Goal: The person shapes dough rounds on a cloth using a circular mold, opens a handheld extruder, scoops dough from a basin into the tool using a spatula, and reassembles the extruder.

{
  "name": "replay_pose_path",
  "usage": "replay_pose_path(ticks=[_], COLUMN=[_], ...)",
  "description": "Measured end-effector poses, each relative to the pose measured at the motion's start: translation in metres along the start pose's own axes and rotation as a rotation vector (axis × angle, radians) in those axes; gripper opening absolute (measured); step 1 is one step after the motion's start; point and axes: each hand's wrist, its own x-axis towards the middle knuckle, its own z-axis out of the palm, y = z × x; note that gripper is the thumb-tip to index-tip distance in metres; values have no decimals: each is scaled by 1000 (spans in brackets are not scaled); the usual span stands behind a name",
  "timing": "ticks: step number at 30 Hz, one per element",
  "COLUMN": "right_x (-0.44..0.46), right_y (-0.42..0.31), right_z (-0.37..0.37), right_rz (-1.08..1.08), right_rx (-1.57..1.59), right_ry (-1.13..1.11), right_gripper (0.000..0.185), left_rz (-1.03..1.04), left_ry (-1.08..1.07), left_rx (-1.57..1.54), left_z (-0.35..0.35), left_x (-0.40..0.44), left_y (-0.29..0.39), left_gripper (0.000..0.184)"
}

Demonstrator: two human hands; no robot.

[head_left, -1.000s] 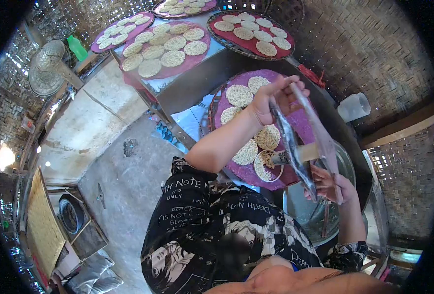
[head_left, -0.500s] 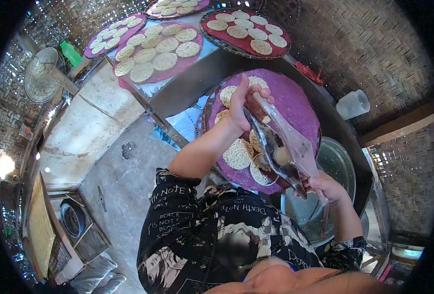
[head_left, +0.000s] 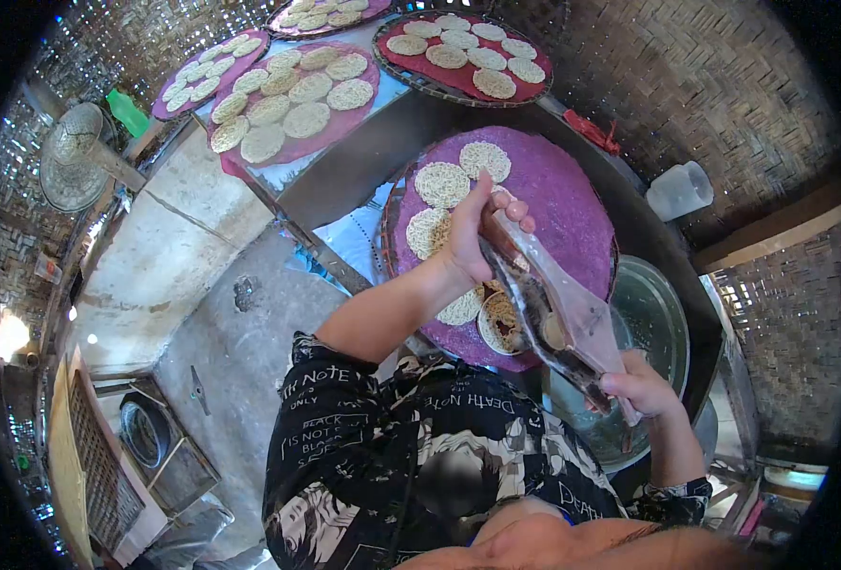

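Note:
My left hand [head_left: 487, 223] is closed around the upper end of a clear plastic bag [head_left: 577, 313] with dark brown contents. At the bag's lower end, the fingers of my right hand [head_left: 644, 388] pinch it. The bag slants across the purple cloth [head_left: 554, 199] on a round tray. Partly under the bag's left edge lies a pale round cake in a thin ring [head_left: 499, 328], with brown drizzle on its surface. Other pale grainy cakes [head_left: 442, 184] lie along the cloth's left side, some partly hidden by my left hand and forearm.
A large basin [head_left: 653, 332] of cloudy liquid stands right of the tray. Further back, trays [head_left: 482, 90] of pale cakes rest on a raised ledge. A translucent plastic jug [head_left: 679, 190] and a red bundle [head_left: 592, 133] sit at right by the woven wall.
Both hands still hold the bag, which has shifted slightly down and right. More brown drizzle shows on the ringed cake. The whole view has shifted slightly.

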Motion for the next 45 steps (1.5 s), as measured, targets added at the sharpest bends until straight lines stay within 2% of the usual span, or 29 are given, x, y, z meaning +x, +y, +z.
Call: replay_pose_path(ticks=[1, 6, 9, 12, 15, 18, 21, 24, 25, 26, 28, 30, 31, 34, 36, 39, 45], right_x=[2, 19, 18, 14, 2, -9, -11, 3, 7, 18, 48, 62, 73, 100, 110, 116, 128], right_y=[2, 6, -1, -2, 1, 7, 6, -5, -6, -6, -3, -7, -7, 18, 33, 37, 42], right_z=[3, 17, 20, 17, 18, 18, 13, 26, 23, 23, 28, 15, 16, 0, 1, 5, 10], right_rz=[16, -23, -74, -68, -22, 14, -164, -474, -449, -557, -769, -642, -555, -430, -453, -427, -502], right_rx=[13, 7, -72, -158, -143, -97, 143, 155, 74, 93, 128, 119, 97, -693, -733, -791, -924], right_ry=[2, 20, 117, 182, 213, 179, 72, 243, 220, 183, 109, -32, 145, 565, 618, 638, 669], right_gripper=[44, 41, 40, 56, 57, 61, 75, 88, 99, 93, 80, 67, 44, 34, 24, 22, 19], left_rz=[21, 16, 39, 38, 13, -105, -129, -73, 52, 172, 442, 353, 331, 355, 388, 444, 482], left_ry=[86, 99, 73, 81, 95, -127, -109, -279, -451, -512, -147, 49, 114, 224, 248, 246, 234], left_rx=[28, 22, 68, 68, 49, -88, 156, 776, 1256, 1647, 1904, 1664, 1544, 1193, 983, 826, 811], left_z=[8, 8, 14, 17, 9, -9, 28, 13, 38, 48, 42, 28, 19, 3, 0, 0, 0], left_x=[-7, -9, -5, 2, 4, 4, -8, -2, -22, -32, -36, -42, -46, -68, -83, -99, -100], left_y=[3, 18, 21, 13, 1, -5, 8, 7, 5, 3, -17, -6, 1, 26, 40, 53, 56], left_gripper=[45, 46, 43, 44, 50, 47, 55, 71, 69, 62, 53, 34, 34, 33, 33, 33, 33])
